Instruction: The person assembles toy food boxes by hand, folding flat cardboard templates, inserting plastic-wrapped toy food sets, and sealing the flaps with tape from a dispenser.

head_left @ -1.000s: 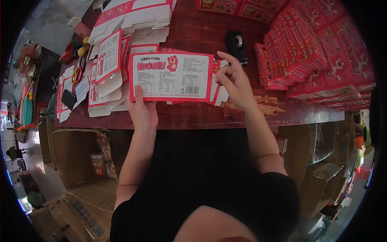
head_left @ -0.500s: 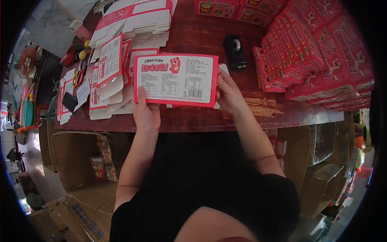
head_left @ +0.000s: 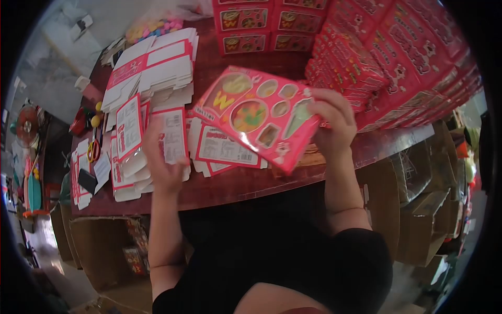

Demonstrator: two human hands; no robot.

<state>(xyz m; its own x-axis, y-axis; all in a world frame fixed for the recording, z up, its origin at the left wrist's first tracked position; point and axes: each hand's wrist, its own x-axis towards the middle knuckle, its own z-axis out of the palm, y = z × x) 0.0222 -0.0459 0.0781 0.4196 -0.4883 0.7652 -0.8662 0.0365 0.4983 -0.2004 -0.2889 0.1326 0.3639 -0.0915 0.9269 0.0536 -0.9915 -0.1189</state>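
My right hand [head_left: 337, 123] grips the right end of a pink food box [head_left: 209, 107], tilted above the table. Its front faces up, with cut-out windows that show coloured contents and a yellow W. My left hand [head_left: 166, 165] is off the box, to its left, blurred, thumb apart and fingers stretched out over the unfolded cartons. Nothing shows in it. Beneath the held box lie flat printed cartons [head_left: 225, 146], with white text panels facing up. More flat cartons [head_left: 129, 128] lie left of my left hand.
A tall pile of folded cartons [head_left: 167, 73] stands at the back left. Filled pink boxes [head_left: 408, 63] are stacked at right, more [head_left: 244, 44] at the back. Scissors [head_left: 93, 150] and a dark flat object [head_left: 87, 180] lie at left. Cardboard boxes [head_left: 99, 251] stand below the table edge.
The box has turned from its text side to its windowed front and tilted. My left hand has let go and moved left and down; my right hand has moved right. The view has shifted.
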